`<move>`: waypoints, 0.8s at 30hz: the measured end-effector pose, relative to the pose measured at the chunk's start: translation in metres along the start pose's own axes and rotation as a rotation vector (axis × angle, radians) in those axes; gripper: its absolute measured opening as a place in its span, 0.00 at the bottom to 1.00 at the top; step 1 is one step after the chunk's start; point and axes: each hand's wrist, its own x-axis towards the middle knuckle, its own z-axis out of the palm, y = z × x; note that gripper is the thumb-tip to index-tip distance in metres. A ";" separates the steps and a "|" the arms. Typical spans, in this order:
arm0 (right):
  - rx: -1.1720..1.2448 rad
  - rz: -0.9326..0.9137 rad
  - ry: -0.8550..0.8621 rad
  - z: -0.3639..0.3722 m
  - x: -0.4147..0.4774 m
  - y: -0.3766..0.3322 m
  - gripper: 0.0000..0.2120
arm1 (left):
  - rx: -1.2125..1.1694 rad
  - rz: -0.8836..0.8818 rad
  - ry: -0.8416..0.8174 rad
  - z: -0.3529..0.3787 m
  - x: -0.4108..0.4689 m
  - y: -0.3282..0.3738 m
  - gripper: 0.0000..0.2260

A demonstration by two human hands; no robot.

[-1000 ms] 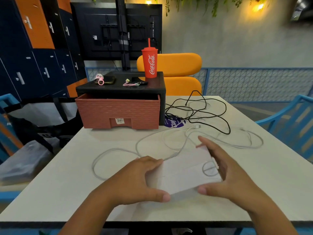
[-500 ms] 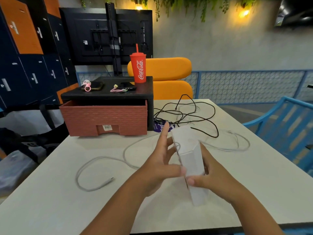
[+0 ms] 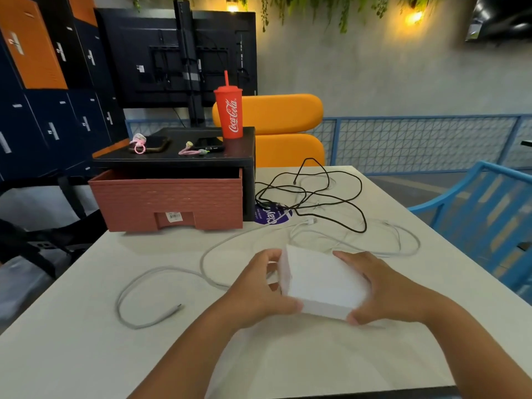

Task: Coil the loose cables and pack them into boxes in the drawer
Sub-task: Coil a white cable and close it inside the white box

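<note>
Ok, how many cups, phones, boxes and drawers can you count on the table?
red plastic cup with a straw: 1
dark phones with pink straps: 2
white cardboard box: 1
brick-red plastic drawer: 1
Total: 5

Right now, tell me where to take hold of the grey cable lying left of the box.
Pinch the grey cable just behind its plug tip, probably from above: that free end lies flat on the table, apart from the black tangle.
</note>
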 end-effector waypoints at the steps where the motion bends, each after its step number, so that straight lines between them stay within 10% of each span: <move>1: -0.052 0.016 -0.018 -0.003 0.000 0.003 0.50 | 0.049 -0.012 -0.002 0.004 0.000 -0.004 0.43; 24: -0.336 0.176 -0.186 -0.015 0.007 -0.013 0.57 | 0.413 0.086 -0.152 0.001 -0.002 -0.007 0.43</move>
